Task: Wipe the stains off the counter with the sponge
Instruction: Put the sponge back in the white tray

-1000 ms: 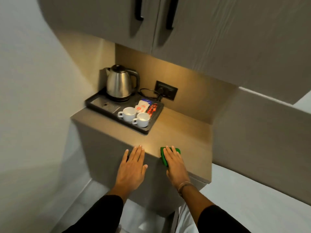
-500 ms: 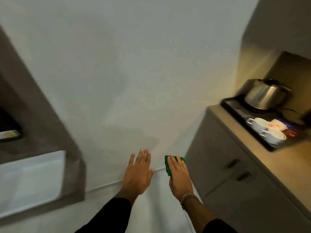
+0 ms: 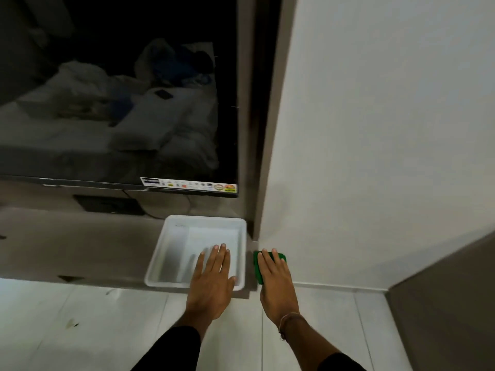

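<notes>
My right hand point(image 3: 276, 285) lies flat, palm down, over a green sponge point(image 3: 258, 266) and holds it in the air; only the sponge's left edge and far corner show past my fingers. My left hand point(image 3: 213, 279) is stretched out beside it, fingers together and extended, holding nothing, in front of a white plastic tub point(image 3: 171, 253). The tub stands on a low grey shelf point(image 3: 67, 242) under a wall-mounted television. The counter with the kettle is out of view.
A dark television screen point(image 3: 117, 89) fills the upper left, with a sticker strip along its lower right edge. A white wall point(image 3: 388, 129) rises at the right, and a grey cabinet side point(image 3: 450, 303) stands at the lower right. Pale floor tiles point(image 3: 80, 317) lie below.
My view has swung left, away from the kettle counter, past the white wall to the television shelf and the white tub. Both hands keep the same pose, the right one still on the sponge.
</notes>
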### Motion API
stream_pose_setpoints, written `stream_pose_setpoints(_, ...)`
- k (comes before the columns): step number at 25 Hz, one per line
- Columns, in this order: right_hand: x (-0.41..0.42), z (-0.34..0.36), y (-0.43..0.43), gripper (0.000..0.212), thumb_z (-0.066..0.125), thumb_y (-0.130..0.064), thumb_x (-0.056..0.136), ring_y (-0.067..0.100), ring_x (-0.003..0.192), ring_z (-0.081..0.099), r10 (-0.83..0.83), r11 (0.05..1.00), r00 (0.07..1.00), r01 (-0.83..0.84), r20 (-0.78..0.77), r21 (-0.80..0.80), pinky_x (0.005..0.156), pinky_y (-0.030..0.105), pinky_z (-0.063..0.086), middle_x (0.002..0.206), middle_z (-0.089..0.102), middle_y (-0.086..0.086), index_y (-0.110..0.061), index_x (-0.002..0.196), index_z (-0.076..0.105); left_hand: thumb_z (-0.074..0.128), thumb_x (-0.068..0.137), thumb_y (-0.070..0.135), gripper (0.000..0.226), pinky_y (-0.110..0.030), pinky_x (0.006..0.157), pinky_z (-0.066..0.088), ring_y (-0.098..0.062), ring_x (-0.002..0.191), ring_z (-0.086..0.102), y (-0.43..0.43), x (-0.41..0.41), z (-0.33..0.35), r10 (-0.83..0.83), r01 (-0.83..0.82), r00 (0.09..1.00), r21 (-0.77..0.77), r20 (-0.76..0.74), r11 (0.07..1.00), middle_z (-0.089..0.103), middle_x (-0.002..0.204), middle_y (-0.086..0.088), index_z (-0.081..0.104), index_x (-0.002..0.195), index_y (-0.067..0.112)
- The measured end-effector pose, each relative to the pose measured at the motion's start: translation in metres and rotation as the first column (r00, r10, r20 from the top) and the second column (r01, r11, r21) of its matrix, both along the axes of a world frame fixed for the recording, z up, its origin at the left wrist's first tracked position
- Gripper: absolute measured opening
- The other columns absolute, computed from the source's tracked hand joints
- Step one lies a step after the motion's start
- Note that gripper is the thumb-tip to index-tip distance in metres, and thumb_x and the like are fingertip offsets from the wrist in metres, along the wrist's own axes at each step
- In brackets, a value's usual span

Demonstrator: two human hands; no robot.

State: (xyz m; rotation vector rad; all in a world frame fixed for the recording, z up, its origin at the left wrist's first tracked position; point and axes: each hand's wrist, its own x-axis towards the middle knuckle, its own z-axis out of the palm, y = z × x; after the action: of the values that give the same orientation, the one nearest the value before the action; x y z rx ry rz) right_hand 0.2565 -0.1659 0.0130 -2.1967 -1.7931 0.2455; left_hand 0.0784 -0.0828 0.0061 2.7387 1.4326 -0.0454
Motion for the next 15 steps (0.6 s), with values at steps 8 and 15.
stream_pose_setpoints(8,-0.088,-0.030,0.120,0.084,0.064,-0.020,0.097,0.021,0.153,-0.010,0.052,0.992,0.999,-0.050,0.015,-0.117,0.121,0.041,-0.005,0.167,-0.004,-0.005,-0.024,0.160,0.008,0.023,0.109,0.056,0.076,-0.054,0.130,-0.007,-0.035,0.158,-0.017,0.102,-0.080,-0.028,0.047,-0.050,0.998,-0.081,-0.039,0.996,-0.011,0.172,-0.015,-0.002,0.164,0.009)
stream_pose_setpoints(15,-0.101,-0.070,0.160,0.075,0.047,-0.008,0.103,0.024,0.155,-0.014,0.053,0.974,0.996,-0.034,0.077,-0.223,0.122,0.040,-0.011,0.171,-0.003,0.000,-0.021,0.160,0.000,0.000,0.099,0.054,0.082,-0.051,0.129,-0.004,-0.033,0.159,-0.011,0.129,-0.106,-0.058,0.019,-0.015,0.999,-0.132,0.028,0.991,-0.001,0.174,-0.016,0.009,0.165,0.007)
